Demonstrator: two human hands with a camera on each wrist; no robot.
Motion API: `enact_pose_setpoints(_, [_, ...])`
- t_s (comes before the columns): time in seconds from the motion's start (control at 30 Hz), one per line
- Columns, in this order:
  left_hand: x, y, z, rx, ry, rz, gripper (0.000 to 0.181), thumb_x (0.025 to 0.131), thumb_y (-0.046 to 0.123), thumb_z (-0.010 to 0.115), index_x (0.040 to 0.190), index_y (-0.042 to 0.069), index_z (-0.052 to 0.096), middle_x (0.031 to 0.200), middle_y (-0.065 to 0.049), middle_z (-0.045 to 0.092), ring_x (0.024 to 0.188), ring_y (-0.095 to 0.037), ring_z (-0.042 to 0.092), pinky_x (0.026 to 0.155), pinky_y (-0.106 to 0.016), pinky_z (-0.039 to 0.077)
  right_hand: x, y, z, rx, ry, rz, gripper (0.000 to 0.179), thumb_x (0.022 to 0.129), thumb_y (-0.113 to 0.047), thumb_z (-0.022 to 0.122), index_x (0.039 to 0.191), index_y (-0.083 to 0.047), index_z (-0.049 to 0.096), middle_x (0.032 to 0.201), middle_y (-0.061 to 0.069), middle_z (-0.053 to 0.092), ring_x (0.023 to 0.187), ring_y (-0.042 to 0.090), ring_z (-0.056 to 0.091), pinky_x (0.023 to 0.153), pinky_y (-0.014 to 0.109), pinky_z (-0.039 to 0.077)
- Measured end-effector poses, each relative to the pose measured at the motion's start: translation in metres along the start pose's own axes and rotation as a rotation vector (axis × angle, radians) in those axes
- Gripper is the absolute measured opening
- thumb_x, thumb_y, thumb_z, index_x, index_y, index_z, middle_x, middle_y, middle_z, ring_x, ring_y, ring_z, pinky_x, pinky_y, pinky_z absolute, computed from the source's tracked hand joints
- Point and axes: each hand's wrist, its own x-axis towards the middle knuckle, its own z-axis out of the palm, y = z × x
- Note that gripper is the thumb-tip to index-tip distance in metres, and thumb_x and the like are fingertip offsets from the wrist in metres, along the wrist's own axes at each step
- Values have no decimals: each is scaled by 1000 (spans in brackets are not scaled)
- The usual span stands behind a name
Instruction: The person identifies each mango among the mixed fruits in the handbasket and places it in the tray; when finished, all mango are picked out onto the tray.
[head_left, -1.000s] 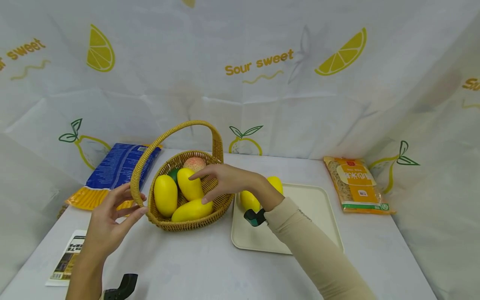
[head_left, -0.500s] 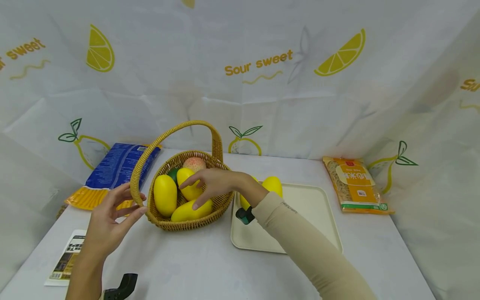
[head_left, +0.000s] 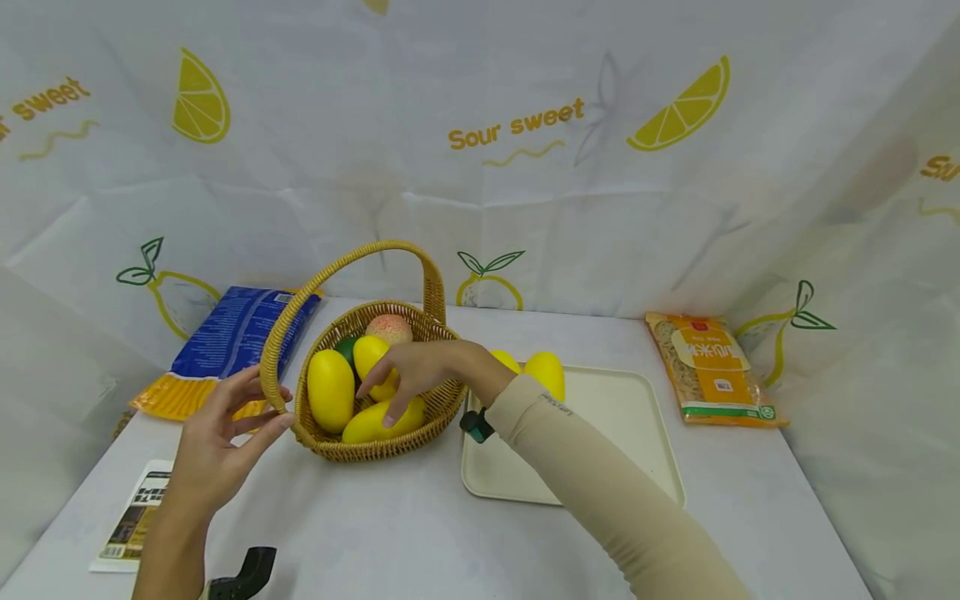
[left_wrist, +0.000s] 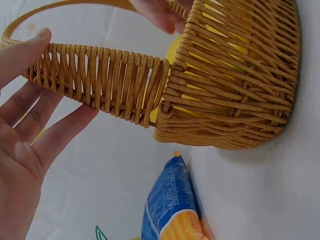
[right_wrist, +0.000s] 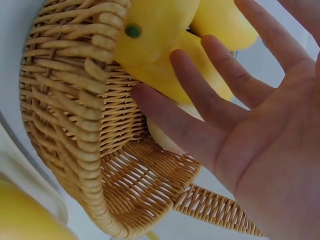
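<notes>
My left hand (head_left: 213, 446) holds the side of the arched handle (head_left: 352, 255) of a wicker basket (head_left: 360, 452), thumb on one face and fingers on the other, as the left wrist view shows. Three yellow mangoes lie in the basket: one at left (head_left: 330, 392), one in the middle (head_left: 369, 357) and one at the front (head_left: 366, 427). Behind them are a pinkish peach (head_left: 390, 327) and a mostly hidden green fruit (head_left: 346, 347). Over the middle and front mangoes hovers my right hand (head_left: 423, 367), fingers spread and holding nothing in the right wrist view (right_wrist: 260, 130).
Right of the basket lies a cream tray (head_left: 615, 442) with two yellow mangoes (head_left: 546, 373) on it, partly behind my right arm. A blue and orange bag (head_left: 240, 333) is at left, a printed packet (head_left: 138, 517) nearer. An orange food bag (head_left: 712, 371) lies far right.
My right hand has moved left and slightly lower over the mangoes in the basket. The left hand and the basket have stayed put.
</notes>
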Motion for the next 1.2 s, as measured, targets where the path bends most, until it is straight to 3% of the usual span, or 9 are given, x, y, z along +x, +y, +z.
enact_pose_setpoints(0.3, [-1, 0, 0, 2, 0, 0, 76, 74, -23, 76, 142, 3, 54, 109, 26, 63, 106, 11, 62, 82, -2, 53, 6, -6, 0, -74, -50, 67, 57, 89, -32, 80, 143, -27, 61, 155, 2, 52, 148, 21, 43, 125, 39, 38])
enact_pose_setpoints(0.43, [0, 0, 0, -1, 0, -3, 75, 74, -23, 76, 142, 3, 54, 109, 26, 63, 106, 11, 62, 82, -3, 53, 8, -7, 1, -87, -70, 97, 56, 90, -33, 80, 142, -27, 61, 153, 7, 53, 139, 23, 51, 109, 37, 53])
enact_pose_setpoints(0.57, [0, 1, 0, 2, -3, -12, 75, 75, -22, 76, 142, 3, 54, 109, 26, 63, 106, 11, 61, 82, -2, 53, 10, -10, 2, -103, -98, 141, 54, 90, -32, 79, 141, -30, 62, 153, 7, 53, 135, 23, 54, 97, 37, 59])
enact_pose_setpoints(0.77, [0, 1, 0, 6, -6, -24, 75, 75, -22, 76, 142, 4, 54, 108, 26, 62, 106, 11, 61, 82, -2, 53, 11, -12, 4, -108, -101, 168, 50, 90, -25, 79, 137, -31, 65, 153, 4, 54, 140, 20, 51, 100, 36, 58])
enact_pose_setpoints(1.0, [0, 0, 0, -5, -10, -1, 76, 74, -23, 76, 142, 2, 54, 109, 24, 63, 106, 10, 61, 83, -2, 53, 11, -9, 5, -143, -86, 129, 51, 89, -18, 79, 137, -28, 66, 150, 1, 57, 142, 17, 51, 118, 30, 46])
enact_pose_setpoints(1.2, [0, -1, 0, -14, -9, 12, 75, 74, -24, 75, 142, 1, 54, 109, 24, 63, 106, 10, 61, 83, -2, 53, 12, -6, 5, -145, -86, 111, 51, 90, -19, 79, 138, -28, 65, 149, -1, 58, 141, 16, 51, 120, 30, 44])
